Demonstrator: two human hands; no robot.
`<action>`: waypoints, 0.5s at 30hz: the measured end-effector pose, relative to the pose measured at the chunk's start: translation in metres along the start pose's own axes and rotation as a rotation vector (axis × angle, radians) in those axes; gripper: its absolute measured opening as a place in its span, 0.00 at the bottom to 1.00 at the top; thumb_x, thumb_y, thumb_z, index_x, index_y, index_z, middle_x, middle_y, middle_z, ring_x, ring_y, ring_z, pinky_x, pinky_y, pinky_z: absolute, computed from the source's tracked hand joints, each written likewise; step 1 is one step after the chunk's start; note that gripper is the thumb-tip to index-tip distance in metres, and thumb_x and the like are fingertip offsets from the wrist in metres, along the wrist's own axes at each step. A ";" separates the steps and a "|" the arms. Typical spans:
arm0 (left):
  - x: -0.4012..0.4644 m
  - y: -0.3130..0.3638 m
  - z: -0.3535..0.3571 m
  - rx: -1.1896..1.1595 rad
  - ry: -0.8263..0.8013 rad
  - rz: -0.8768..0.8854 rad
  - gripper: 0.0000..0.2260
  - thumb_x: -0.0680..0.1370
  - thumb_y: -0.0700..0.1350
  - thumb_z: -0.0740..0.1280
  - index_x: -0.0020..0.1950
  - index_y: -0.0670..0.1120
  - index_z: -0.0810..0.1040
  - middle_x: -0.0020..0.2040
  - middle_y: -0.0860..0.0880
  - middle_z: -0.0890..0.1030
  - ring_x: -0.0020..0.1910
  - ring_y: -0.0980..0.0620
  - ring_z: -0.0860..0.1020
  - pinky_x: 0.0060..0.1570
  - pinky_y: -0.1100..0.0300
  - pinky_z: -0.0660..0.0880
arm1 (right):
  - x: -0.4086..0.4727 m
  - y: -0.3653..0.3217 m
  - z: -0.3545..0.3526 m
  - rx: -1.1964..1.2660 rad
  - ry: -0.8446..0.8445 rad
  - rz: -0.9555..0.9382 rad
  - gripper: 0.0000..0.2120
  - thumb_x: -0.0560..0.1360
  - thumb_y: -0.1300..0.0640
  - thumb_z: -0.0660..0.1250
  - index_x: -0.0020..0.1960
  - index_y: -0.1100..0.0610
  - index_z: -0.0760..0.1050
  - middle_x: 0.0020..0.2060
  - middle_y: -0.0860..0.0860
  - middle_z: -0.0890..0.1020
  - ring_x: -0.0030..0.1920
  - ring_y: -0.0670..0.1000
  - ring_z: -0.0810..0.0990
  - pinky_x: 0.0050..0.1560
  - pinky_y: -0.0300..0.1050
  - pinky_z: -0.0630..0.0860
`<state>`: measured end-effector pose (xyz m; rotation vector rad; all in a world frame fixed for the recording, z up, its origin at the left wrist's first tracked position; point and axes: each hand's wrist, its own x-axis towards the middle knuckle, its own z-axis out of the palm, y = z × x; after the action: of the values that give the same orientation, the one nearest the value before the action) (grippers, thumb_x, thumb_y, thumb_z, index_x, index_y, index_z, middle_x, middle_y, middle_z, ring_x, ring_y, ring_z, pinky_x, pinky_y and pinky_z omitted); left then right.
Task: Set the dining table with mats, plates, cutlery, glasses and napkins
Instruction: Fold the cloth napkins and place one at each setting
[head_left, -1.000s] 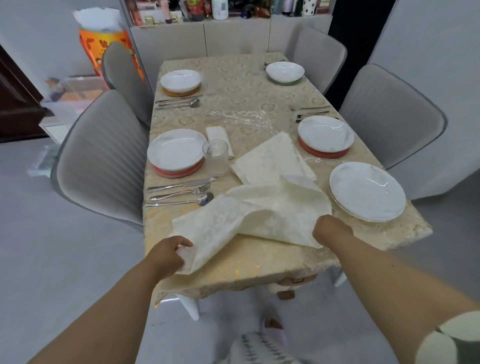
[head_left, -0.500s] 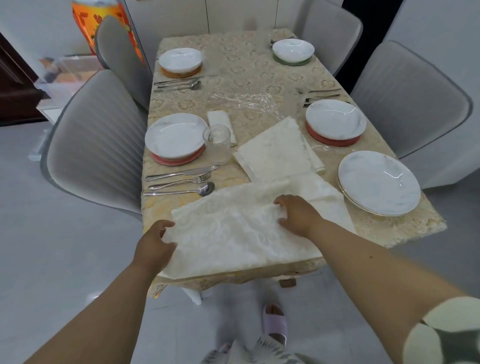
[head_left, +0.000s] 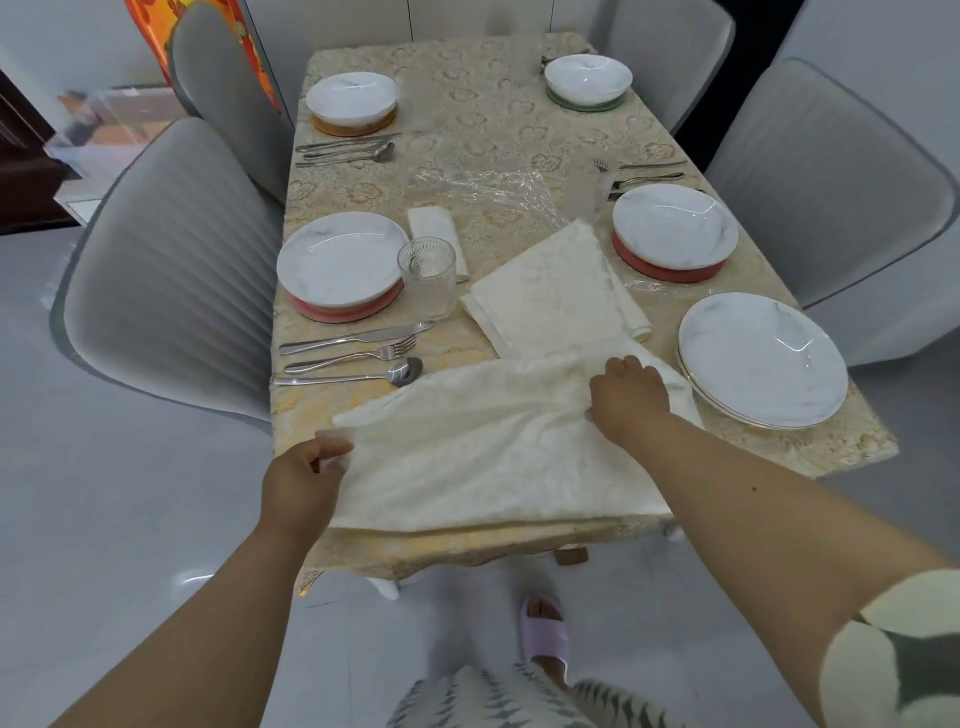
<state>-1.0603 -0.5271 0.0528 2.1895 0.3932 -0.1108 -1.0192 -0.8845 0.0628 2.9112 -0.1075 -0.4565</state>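
A large white cloth napkin (head_left: 467, 457) lies folded along the table's near edge. My left hand (head_left: 304, 480) pinches its near left corner. On its far right corner, beside a stack of white plates (head_left: 761, 358), my right hand (head_left: 626, 397) grips the cloth. Just beyond, several folded napkins (head_left: 550, 291) lie stacked in the table's middle. A ribbed glass (head_left: 427, 275) and a rolled napkin (head_left: 436, 236) stand by the left plate (head_left: 340, 265) on a red mat, with a knife, fork and spoon (head_left: 353, 356) nearer me.
Three more plates on mats sit at the far left (head_left: 350, 98), far right (head_left: 587, 78) and right (head_left: 674, 228), with cutlery (head_left: 345, 150) beside them. Clear plastic wrap (head_left: 478, 184) lies mid-table. Grey chairs (head_left: 171, 270) line both sides. My slippered foot (head_left: 545, 639) is under the near edge.
The napkin went from loosely draped to spread flat, then folded over. My right hand moved from its near right edge up to its far right corner; my left hand kept the near left corner.
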 end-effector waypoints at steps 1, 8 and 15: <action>0.002 0.001 0.003 0.009 -0.024 0.011 0.06 0.77 0.38 0.69 0.51 0.47 0.82 0.49 0.47 0.82 0.50 0.42 0.78 0.47 0.56 0.71 | 0.000 0.001 0.000 -0.020 -0.007 0.019 0.15 0.78 0.53 0.60 0.63 0.55 0.74 0.61 0.54 0.70 0.64 0.55 0.65 0.61 0.48 0.63; 0.028 0.009 0.007 0.134 0.101 -0.045 0.29 0.70 0.45 0.77 0.67 0.42 0.70 0.60 0.41 0.75 0.56 0.41 0.76 0.54 0.46 0.75 | 0.012 -0.027 -0.013 0.311 0.309 -0.070 0.19 0.75 0.46 0.65 0.60 0.57 0.72 0.57 0.55 0.74 0.61 0.57 0.69 0.58 0.50 0.65; 0.041 0.022 0.010 0.218 -0.115 -0.104 0.15 0.75 0.48 0.72 0.56 0.40 0.77 0.51 0.43 0.78 0.53 0.40 0.76 0.44 0.56 0.69 | 0.040 -0.063 -0.044 0.553 -0.035 -0.256 0.20 0.81 0.44 0.53 0.50 0.56 0.77 0.45 0.53 0.81 0.50 0.54 0.77 0.53 0.46 0.69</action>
<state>-1.0135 -0.5371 0.0543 2.3631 0.4480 -0.3500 -0.9650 -0.8191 0.0791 3.4811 0.1648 -0.5990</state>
